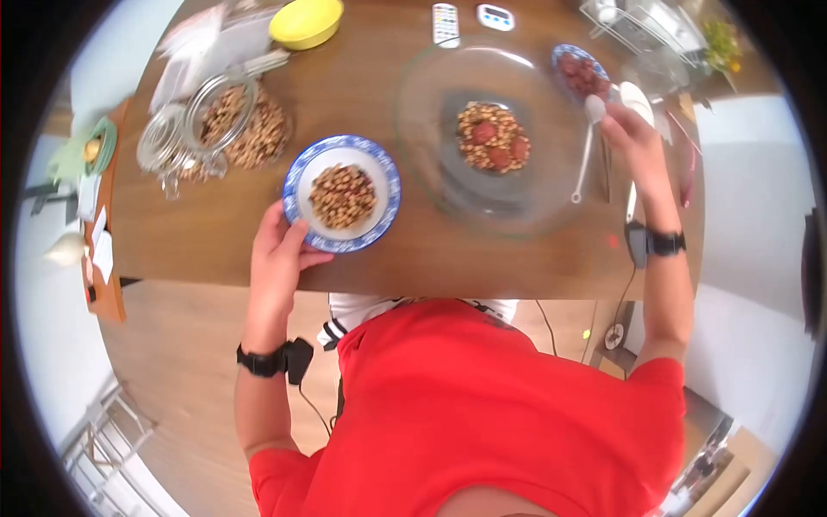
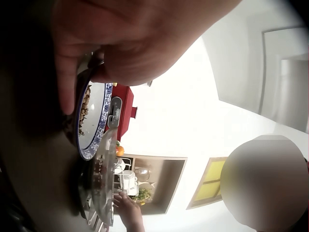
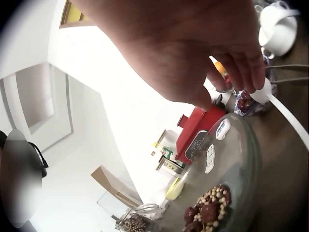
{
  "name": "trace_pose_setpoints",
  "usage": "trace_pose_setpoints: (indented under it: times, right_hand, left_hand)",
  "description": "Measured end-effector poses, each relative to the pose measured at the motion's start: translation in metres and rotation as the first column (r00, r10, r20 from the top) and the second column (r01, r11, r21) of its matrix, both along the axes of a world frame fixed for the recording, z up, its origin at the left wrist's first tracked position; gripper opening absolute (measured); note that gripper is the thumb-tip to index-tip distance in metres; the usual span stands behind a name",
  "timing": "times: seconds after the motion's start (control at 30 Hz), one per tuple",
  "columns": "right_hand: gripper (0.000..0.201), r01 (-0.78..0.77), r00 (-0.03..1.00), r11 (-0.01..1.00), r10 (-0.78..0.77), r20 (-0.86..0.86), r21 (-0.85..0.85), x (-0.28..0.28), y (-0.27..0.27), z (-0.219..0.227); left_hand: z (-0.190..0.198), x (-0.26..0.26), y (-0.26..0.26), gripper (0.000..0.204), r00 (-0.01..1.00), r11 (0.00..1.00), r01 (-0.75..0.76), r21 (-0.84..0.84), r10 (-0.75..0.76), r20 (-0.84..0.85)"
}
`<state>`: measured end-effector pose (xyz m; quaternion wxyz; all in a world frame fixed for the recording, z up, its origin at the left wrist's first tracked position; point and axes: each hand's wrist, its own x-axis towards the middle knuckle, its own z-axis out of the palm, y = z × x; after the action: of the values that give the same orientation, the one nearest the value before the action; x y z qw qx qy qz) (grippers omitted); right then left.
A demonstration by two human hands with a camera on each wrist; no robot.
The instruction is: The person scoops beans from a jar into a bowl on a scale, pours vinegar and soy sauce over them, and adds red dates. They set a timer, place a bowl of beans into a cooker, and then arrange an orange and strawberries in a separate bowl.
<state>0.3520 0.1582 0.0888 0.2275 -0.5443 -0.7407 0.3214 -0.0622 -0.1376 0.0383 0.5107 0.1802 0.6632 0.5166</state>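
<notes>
At the near left, my left hand grips the rim of a blue-and-white bowl, thumb and fingers on either side of its edge. Mixed beans and grains lie in the bowl. My right hand is over the right side of the table, fingertips right at the head of a white long-handled spoon. In the right wrist view its thumb stands apart from the fingers. A large glass plate in the middle carries a mound of grains topped with dark red dates. More dates fill a small patterned dish.
Glass jars of mixed grains stand at the left, beside plastic bags. A yellow bowl, a remote and a timer lie at the back. A larger white spoon and a cup rack are at the right.
</notes>
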Motion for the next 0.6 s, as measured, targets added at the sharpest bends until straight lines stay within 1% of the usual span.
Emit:
trace_pose_setpoints:
  times: [0.03,0.07,0.1,0.17,0.2,0.23,0.3,0.37,0.43,0.47,0.53,0.57,0.6]
  right_hand:
    - [0.046,0.065,0.997,0.998,-0.065,-0.042,-0.012,0.001,-0.016,-0.002]
    - [0.044,0.134,0.987,0.991,-0.135,-0.082,-0.024,0.002,-0.028,-0.004]
    - [0.044,0.122,0.989,0.992,-0.123,-0.087,-0.022,0.003,-0.036,-0.007]
    - [0.040,0.186,0.964,0.979,-0.197,-0.176,-0.077,0.002,-0.051,-0.010]
    - [0.037,0.213,0.954,0.973,-0.226,-0.196,-0.086,-0.005,-0.062,-0.007]
    - [0.037,0.208,0.955,0.974,-0.221,-0.198,-0.088,-0.006,-0.066,-0.012]
    - [0.037,0.225,0.952,0.971,-0.237,-0.193,-0.083,-0.009,-0.070,-0.018]
    - [0.036,0.239,0.941,0.967,-0.253,-0.223,-0.086,-0.012,-0.072,-0.023]
    - [0.035,0.322,0.901,0.943,-0.331,-0.280,-0.079,-0.015,-0.069,-0.027]
    - [0.035,0.325,0.899,0.942,-0.334,-0.283,-0.079,-0.013,-0.066,-0.033]
    - [0.033,0.406,0.847,0.914,-0.378,-0.372,-0.003,-0.009,-0.057,-0.045]
    - [0.033,0.408,0.846,0.913,-0.377,-0.379,0.002,-0.007,-0.054,-0.049]
    - [0.032,0.428,0.825,0.903,-0.378,-0.421,0.029,-0.006,-0.050,-0.051]
  left_hand:
    - [-0.002,-0.002,0.001,0.037,0.999,1.000,0.023,-0.006,-0.023,0.024]
    - [-0.002,-0.001,0.002,0.037,1.000,1.000,0.008,-0.011,-0.008,0.020]
    - [-0.001,0.000,0.004,0.037,1.000,1.000,0.018,-0.004,-0.018,0.005]
    - [0.000,-0.003,0.007,0.037,1.000,1.000,0.022,0.003,-0.022,-0.011]
    - [0.000,-0.006,0.007,0.038,0.997,0.997,0.070,-0.010,-0.071,-0.024]
    - [-0.002,-0.007,0.007,0.039,0.992,0.992,0.120,-0.023,-0.121,-0.038]
    - [-0.005,-0.006,0.007,0.039,0.991,0.993,0.119,-0.003,-0.119,-0.052]
    - [-0.011,-0.003,0.007,0.039,0.989,0.991,0.130,0.015,-0.128,-0.067]
    - [-0.019,0.003,0.008,0.041,0.997,0.991,0.045,0.123,-0.036,-0.072]
    - [-0.020,0.005,0.008,0.041,0.996,0.991,0.049,0.123,-0.040,-0.075]
    - [-0.021,0.009,0.009,0.041,0.998,0.990,-0.021,0.140,0.029,-0.061]
    - [-0.022,0.008,0.009,0.041,0.997,0.989,-0.019,0.147,0.029,-0.065]
    - [-0.023,0.005,0.008,0.041,0.994,0.993,0.003,0.118,0.010,-0.110]
